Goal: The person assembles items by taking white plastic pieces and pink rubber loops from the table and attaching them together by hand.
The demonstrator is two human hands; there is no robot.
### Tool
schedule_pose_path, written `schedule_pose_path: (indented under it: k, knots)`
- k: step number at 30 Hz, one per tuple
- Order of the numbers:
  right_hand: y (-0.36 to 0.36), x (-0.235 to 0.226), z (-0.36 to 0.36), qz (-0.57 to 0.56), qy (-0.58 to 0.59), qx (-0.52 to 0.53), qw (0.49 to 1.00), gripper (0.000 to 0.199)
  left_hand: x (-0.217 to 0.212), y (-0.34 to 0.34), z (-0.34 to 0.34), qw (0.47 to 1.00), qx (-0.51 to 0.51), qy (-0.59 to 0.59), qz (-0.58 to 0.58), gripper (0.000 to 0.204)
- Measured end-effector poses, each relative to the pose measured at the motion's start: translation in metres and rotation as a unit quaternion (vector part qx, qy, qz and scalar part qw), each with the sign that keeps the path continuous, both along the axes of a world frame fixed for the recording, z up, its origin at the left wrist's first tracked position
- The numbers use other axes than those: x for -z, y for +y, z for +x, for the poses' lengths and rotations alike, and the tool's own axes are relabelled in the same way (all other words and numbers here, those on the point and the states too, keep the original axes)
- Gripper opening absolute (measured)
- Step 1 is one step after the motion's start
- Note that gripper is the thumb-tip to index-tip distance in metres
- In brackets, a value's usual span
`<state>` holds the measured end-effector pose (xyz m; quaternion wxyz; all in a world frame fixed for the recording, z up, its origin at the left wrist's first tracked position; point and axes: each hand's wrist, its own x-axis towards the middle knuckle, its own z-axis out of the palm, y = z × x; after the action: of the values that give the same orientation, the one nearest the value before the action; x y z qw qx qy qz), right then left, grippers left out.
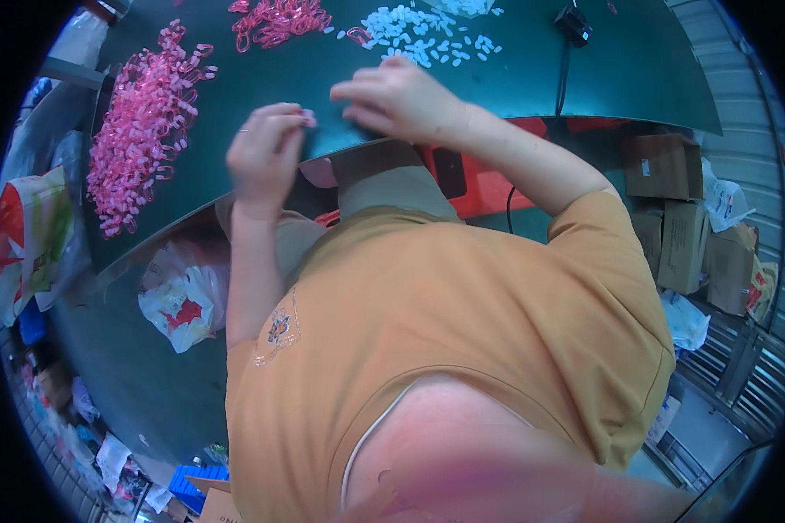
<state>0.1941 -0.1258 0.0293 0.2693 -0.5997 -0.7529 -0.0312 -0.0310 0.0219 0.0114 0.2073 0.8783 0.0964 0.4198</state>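
Note:
My left hand (266,159) is raised at the near edge of the table, thumb and fingers pinched on a small pink plastic piece (309,118). Only the tip of that piece sticks out, so its full shape is hidden. Across from it, my right hand (401,98) hovers over the table with its fingers loosely stretched to the left and some gaps between them. Nothing shows in it, though its thumb side is hidden. Just beyond lie many small white oval pieces (423,35). Farther left are loose pink-red plastic loops (281,21).
A long heap of pink loop-shaped pieces (139,131) covers the left of the dark green table (497,87). A black device with a cable (574,24) stands at the far right. Cardboard boxes (663,166) are stacked to the right; a plastic bag (183,301) hangs below the left edge.

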Motion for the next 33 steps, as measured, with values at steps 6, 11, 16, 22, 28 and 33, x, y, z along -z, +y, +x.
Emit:
schedule_pose_path:
  k: [6, 11, 16, 22, 28, 33]
  knots:
    - [0.061, -0.007, 0.064, -0.021, -0.124, 0.173, 0.977, 0.03, -0.008, 0.1, -0.052, 0.96, -0.261, 0.102, 0.013, 0.018]
    - [0.079, 0.005, 0.066, -0.091, -0.204, 0.204, 0.953, 0.036, -0.008, 0.096, -0.055, 0.925, -0.337, 0.16, 0.074, 0.026]
    - [0.059, -0.012, 0.052, -0.048, -0.024, 0.129, 0.99, 0.037, -0.008, 0.048, -0.028, 0.974, -0.208, 0.064, 0.056, 0.028]
    - [0.008, -0.016, -0.002, -0.107, 0.284, -0.037, 0.952, 0.03, -0.01, -0.005, 0.012, 0.994, 0.025, -0.003, -0.107, 0.028]
    - [-0.023, 0.006, -0.021, -0.092, 0.315, 0.003, 0.945, 0.031, 0.005, -0.017, 0.016, 0.989, 0.12, 0.017, -0.089, 0.021]
    - [-0.034, 0.0, -0.018, -0.056, 0.184, 0.078, 0.978, 0.022, 0.004, -0.023, 0.022, 0.991, 0.086, 0.025, -0.098, 0.021]
